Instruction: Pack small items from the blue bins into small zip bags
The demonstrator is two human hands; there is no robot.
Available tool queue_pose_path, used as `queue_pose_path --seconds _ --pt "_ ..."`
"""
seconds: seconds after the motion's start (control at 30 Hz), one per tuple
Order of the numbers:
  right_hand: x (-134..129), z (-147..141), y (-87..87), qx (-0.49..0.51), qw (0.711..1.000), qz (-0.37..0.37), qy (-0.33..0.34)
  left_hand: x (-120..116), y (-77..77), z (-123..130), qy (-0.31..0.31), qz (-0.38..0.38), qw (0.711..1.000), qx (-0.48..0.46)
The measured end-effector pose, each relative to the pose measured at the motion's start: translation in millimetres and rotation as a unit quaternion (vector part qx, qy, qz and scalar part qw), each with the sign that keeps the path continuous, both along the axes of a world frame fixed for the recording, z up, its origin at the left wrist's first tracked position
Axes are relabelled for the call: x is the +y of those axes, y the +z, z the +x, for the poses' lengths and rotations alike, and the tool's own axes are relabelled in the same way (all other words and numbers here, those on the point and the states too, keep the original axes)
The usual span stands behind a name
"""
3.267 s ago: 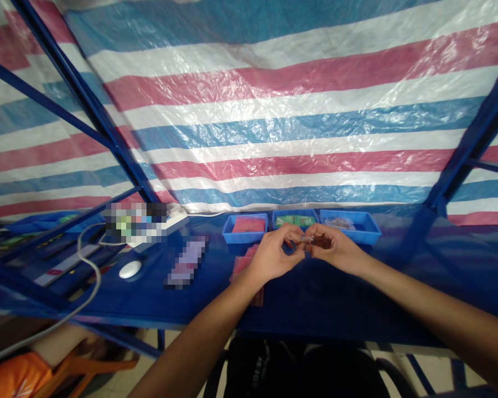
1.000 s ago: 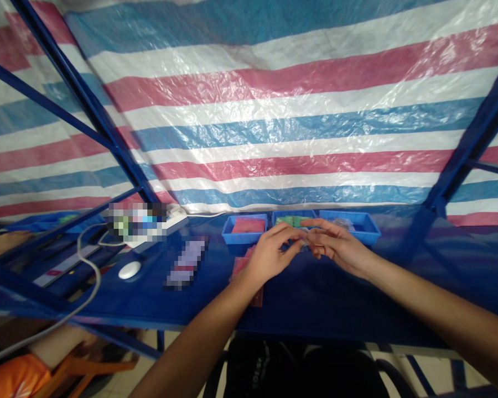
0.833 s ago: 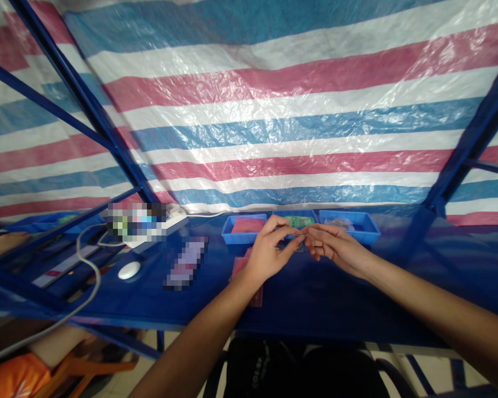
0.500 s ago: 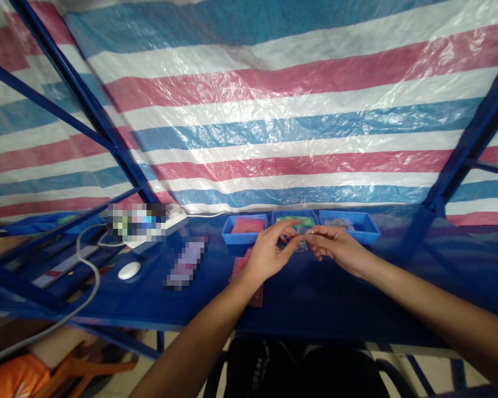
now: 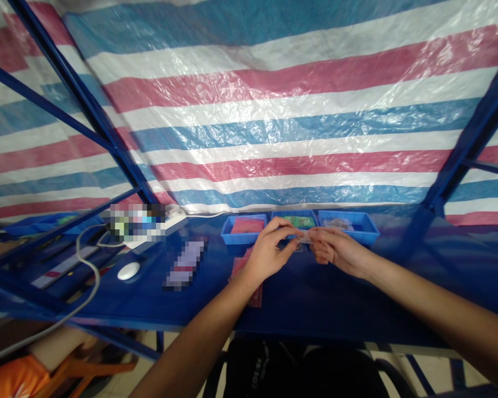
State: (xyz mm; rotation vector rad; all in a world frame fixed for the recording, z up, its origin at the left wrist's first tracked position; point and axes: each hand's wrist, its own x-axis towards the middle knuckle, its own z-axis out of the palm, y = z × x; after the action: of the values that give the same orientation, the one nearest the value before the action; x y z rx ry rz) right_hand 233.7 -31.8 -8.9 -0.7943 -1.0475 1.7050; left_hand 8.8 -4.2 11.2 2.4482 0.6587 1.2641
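Note:
Between my two hands, above the blue table, is a small clear plastic bag [image 5: 304,239]. My left hand [image 5: 271,249] pinches its left side with thumb and fingers. The fingertips of my right hand [image 5: 336,247] are closed on its right side. What the bag contains is too small to tell. Under my left wrist lie pink-red packets [image 5: 256,296], partly covered by the forearm. Behind my hands stand three blue trays: one with pink packets [image 5: 248,225], one with green packets [image 5: 301,221], and one with clear bags [image 5: 338,224] at its left end.
A white oval object [image 5: 128,271] and a blurred-out flat item [image 5: 186,264] lie on the table [image 5: 149,298] to the left. A pale cable [image 5: 96,276] hangs nearby. Blue frame posts rise at both sides. At the lower left a person's arm [image 5: 60,345] shows.
My right fingers have closed in more tightly around the clear bag, and my left fingers have shifted slightly. The trays and packets stay as they were.

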Motion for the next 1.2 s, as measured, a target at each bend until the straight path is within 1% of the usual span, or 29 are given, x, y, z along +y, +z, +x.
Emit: queue_pose_path --seconds 0.1,0.27,0.33,0.5,0.6,0.67,0.7,0.73,0.8,0.87,0.9,0.97,1.03,1.1,1.17,1.2 --pt "1.2 -0.5 -1.0 -0.012 1.0 0.006 -0.012 2.1 -0.5 -0.5 0.033 0.003 0.999 -0.027" --pt "0.5 -1.4 -1.0 -0.035 0.999 0.021 -0.021 11.9 -3.4 -5.0 0.106 -0.077 0.99 -0.046" --pt "-0.6 -2.3 -0.6 -0.046 0.998 0.038 -0.029 16.7 -4.0 -8.0 0.126 -0.089 0.986 -0.059" --pt "0.1 -4.0 -4.1 -0.106 0.99 0.084 -0.031 24.6 -3.3 -14.0 0.162 -0.015 0.987 -0.017" --pt "2.3 -3.7 -10.0 -0.163 0.979 0.118 -0.015 29.0 -3.8 -13.8 0.173 0.0 0.985 0.0" --pt "2.8 -3.8 -14.2 -0.204 0.966 0.158 -0.014 31.2 -4.4 -12.6 0.171 0.004 0.985 0.0" --pt "2.6 -4.0 -15.9 -0.226 0.956 0.187 -0.024 31.5 -4.6 -11.9 0.166 0.003 0.986 -0.004" --pt "2.2 -4.4 -17.1 -0.245 0.943 0.219 -0.045 31.0 -4.6 -11.1 0.156 -0.001 0.988 -0.009" --pt "1.1 -5.1 -17.5 -0.267 0.919 0.27 -0.108 27.6 -4.3 -9.0 0.124 -0.024 0.992 -0.024" --pt "0.2 -5.0 -14.8 -0.266 0.903 0.29 -0.172 21.9 -4.2 -6.3 0.073 -0.062 0.995 -0.032" --pt "-0.1 -4.4 -12.5 -0.264 0.897 0.295 -0.194 18.7 -4.4 -4.8 0.043 -0.08 0.995 -0.029" --pt "-0.4 -2.0 -6.8 -0.275 0.884 0.325 -0.196 13.4 -6.0 -1.6 -0.009 -0.106 0.994 -0.013" --pt "-0.6 2.0 -1.1 -0.303 0.864 0.368 -0.163 10.4 -8.7 0.9 -0.037 -0.12 0.992 0.005" --pt "-0.3 8.0 3.6 -0.333 0.844 0.393 -0.149 9.6 -11.4 2.1 -0.032 -0.124 0.992 0.015" --pt "1.5 16.6 7.0 -0.364 0.817 0.406 -0.187 9.0 -12.6 1.5 -0.009 -0.107 0.994 0.02" --pt "3.1 22.1 8.2 -0.384 0.796 0.413 -0.219 8.0 -12.5 0.7 0.001 -0.09 0.995 0.03"
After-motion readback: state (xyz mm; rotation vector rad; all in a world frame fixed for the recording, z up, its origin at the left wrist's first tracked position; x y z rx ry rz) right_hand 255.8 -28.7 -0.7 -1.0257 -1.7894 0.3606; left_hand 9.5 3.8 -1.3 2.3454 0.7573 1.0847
